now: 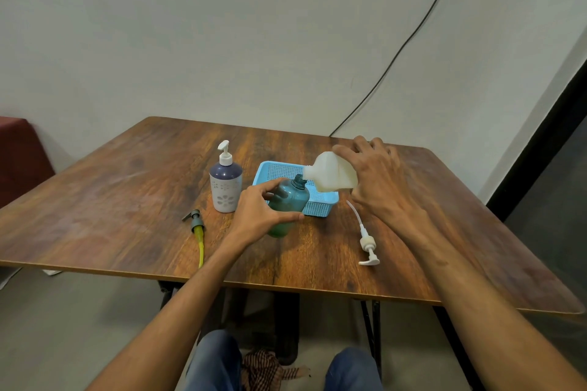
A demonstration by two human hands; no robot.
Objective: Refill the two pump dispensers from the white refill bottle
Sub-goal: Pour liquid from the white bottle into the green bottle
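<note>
My left hand grips a teal dispenser bottle that stands on the table with its neck open. My right hand holds the white refill bottle tipped on its side, its mouth right at the teal bottle's neck. A purple and white pump dispenser stands upright to the left with its pump on. A grey pump head with a yellow tube lies on the table at the left. A white pump head with a clear tube lies at the right.
A light blue plastic basket sits just behind the teal bottle on the wooden table. A black cable runs down the wall behind. A dark red seat stands off the table's left side.
</note>
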